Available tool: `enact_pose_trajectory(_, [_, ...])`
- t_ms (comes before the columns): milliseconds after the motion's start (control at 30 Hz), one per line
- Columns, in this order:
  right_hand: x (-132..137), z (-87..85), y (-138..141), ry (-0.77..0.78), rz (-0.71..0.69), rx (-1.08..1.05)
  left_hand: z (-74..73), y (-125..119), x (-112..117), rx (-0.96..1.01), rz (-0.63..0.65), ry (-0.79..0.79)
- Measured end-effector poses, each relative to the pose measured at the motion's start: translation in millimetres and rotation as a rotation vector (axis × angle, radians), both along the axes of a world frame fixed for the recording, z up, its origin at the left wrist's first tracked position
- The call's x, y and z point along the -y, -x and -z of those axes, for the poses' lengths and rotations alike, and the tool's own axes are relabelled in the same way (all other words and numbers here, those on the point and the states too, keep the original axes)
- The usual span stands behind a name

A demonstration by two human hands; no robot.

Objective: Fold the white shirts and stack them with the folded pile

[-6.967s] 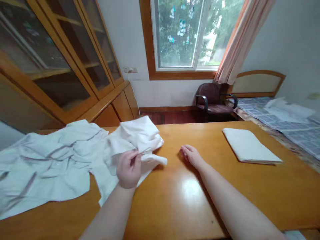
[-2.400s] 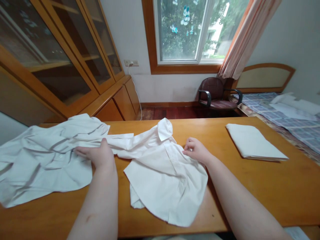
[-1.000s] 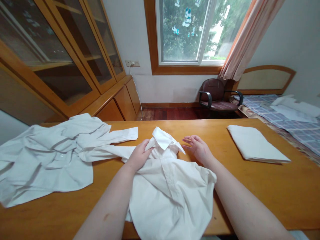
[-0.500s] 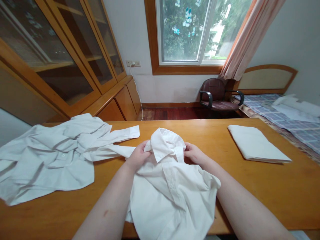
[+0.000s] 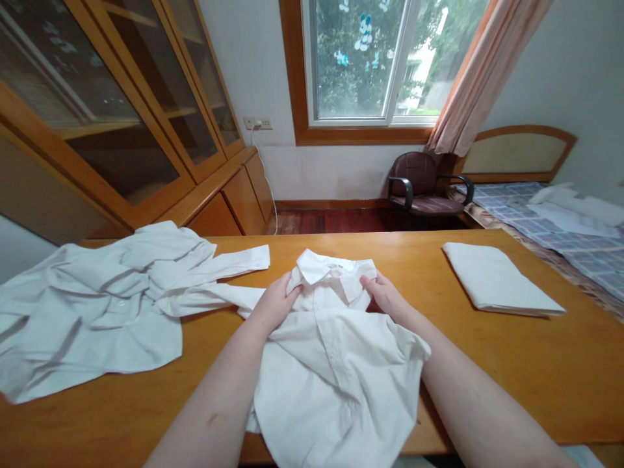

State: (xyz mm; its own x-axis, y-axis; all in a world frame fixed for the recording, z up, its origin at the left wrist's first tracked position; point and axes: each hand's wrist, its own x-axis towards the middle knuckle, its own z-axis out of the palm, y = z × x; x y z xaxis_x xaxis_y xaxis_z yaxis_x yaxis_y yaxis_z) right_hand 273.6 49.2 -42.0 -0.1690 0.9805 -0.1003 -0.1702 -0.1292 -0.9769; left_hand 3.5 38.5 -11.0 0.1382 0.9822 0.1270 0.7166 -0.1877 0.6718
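Note:
A small white collared shirt point(image 5: 336, 364) lies front up on the wooden table point(image 5: 487, 351), its hem hanging over the near edge. My left hand point(image 5: 273, 304) pinches the left end of its collar point(image 5: 336, 268). On the other side, my right hand point(image 5: 385, 294) grips the right end of the collar. One long sleeve point(image 5: 214, 273) stretches away to the left.
A larger crumpled white garment point(image 5: 92, 305) covers the table's left part. A folded white cloth point(image 5: 497, 279) lies at the right. Beyond the table are a glass-door cabinet point(image 5: 121, 110), a window, a dark armchair point(image 5: 422, 185) and a bed point(image 5: 565, 227).
The shirt was pulled out of the pile and laid flat in front of me. In the last second both hands took the collar and spread it wider.

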Motion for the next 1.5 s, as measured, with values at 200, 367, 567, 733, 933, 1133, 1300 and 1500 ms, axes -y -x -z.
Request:
enact_pose_trajectory(200, [10.2, -23.8, -8.7, 0.125, -0.387, 0.153, -3.6, 3.2, -0.8, 0.034, -0.034, -0.073])
enact_pose_trajectory(367, [13.9, -24.4, -15.4, 0.241, -0.589, 0.163, -9.0, 1.2, 2.8, 0.066, -0.033, -0.126])
enact_pose_trajectory(567, [4.0, -21.0, -23.8, 0.151, -0.355, 0.126, -9.6, 9.9, -0.1, 0.071, -0.132, -0.120])
enact_pose_trajectory(733, [-12.9, -13.3, -32.2, 0.021, 0.083, -0.094, -8.1, 15.1, -3.9, 0.033, -0.182, -0.127])
enact_pose_trajectory(933, [-17.1, -5.5, -32.9, 0.066, -0.101, -0.013, -4.1, 15.6, -5.6, 0.041, -0.258, -0.140])
enact_pose_trajectory(1133, [-4.4, -11.6, -22.6, 0.185, -0.252, 0.012, -2.9, 20.0, -4.6, 0.121, -0.290, -0.225])
enact_pose_trajectory(1300, [7.4, -22.9, -16.9, 0.060, -0.374, 0.170, -3.7, 20.9, -3.2, 0.152, -0.325, -0.254])
enact_pose_trajectory(1500, [8.5, -23.3, -13.9, 0.003, -0.315, 0.290, -4.2, 20.4, -5.1, 0.105, -0.312, -0.223])
